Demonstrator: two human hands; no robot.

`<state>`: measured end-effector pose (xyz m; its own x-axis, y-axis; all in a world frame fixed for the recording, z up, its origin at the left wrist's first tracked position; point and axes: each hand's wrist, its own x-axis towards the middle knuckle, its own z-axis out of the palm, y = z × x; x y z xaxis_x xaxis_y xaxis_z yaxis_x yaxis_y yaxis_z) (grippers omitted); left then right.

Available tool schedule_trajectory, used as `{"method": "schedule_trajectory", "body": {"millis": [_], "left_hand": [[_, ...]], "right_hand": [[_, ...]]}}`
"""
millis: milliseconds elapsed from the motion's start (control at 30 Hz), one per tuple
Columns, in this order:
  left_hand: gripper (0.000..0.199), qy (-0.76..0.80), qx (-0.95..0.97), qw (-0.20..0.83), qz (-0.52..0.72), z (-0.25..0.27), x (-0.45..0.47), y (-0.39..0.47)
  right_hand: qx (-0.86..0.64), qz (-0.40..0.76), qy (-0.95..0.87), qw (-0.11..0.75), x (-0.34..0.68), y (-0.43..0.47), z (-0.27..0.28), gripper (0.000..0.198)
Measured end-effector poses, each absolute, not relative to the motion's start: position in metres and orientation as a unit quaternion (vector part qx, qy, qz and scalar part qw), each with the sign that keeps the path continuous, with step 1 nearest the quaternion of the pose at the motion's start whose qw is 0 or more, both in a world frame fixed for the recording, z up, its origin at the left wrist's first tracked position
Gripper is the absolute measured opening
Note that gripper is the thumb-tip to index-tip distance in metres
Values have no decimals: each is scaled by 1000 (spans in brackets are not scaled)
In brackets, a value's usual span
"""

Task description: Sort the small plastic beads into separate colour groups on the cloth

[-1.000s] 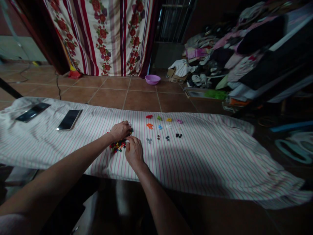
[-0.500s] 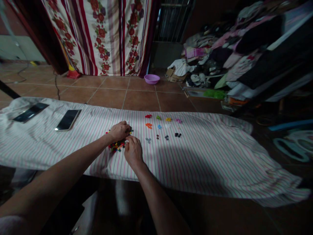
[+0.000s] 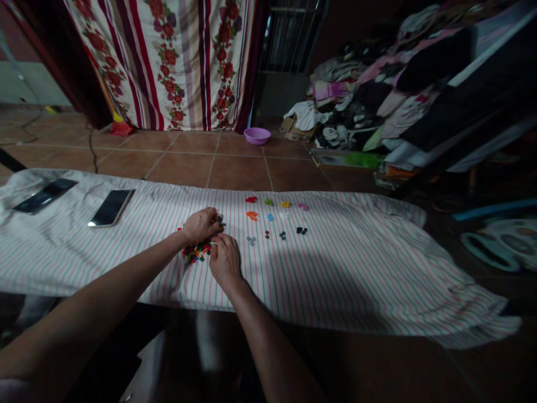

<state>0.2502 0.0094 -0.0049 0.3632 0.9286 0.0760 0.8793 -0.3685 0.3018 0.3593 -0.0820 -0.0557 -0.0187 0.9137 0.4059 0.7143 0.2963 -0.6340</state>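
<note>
A heap of small multi-coloured plastic pieces [image 3: 196,253] lies on a striped cloth [image 3: 335,268]. Over its upper part is my left hand [image 3: 202,225], fingers curled down and pressed together among the pieces. My right hand [image 3: 225,260] is closed at the heap's right edge, its fingertips close to the left hand's. What either hand pinches is hidden or too small to name. To the right, little groups sorted by colour lie in rows: red pieces [image 3: 250,199], green pieces [image 3: 268,201], yellow pieces [image 3: 285,205], orange pieces [image 3: 251,215], grey pieces [image 3: 250,240] and black pieces [image 3: 301,230], among others.
Two dark-screened phones lie on the left of the cloth, one phone [image 3: 111,208] nearer the heap and another phone [image 3: 45,196] farther out. Beyond the cloth's far edge, a purple basin [image 3: 257,136] stands on the tiled floor near a flowered curtain [image 3: 168,61]. Clothes [image 3: 352,106] are piled at back right.
The view has shifted slightly, so everything sits a little farther left. Both hands stay at the heap with only small finger movements; the colour groups look the same.
</note>
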Motion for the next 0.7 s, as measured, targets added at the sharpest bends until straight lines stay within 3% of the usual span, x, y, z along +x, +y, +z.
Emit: {"method": "schedule_trajectory", "body": {"millis": [467,700], "left_hand": [[18,500,832,131,203,-4,279,27],[20,477,815,231,233,-1,328,34]], "right_hand": [[-589,124,-714,357,359,-83,-53,23],[-608,117,-721,310,358,-85,-49,24]]}}
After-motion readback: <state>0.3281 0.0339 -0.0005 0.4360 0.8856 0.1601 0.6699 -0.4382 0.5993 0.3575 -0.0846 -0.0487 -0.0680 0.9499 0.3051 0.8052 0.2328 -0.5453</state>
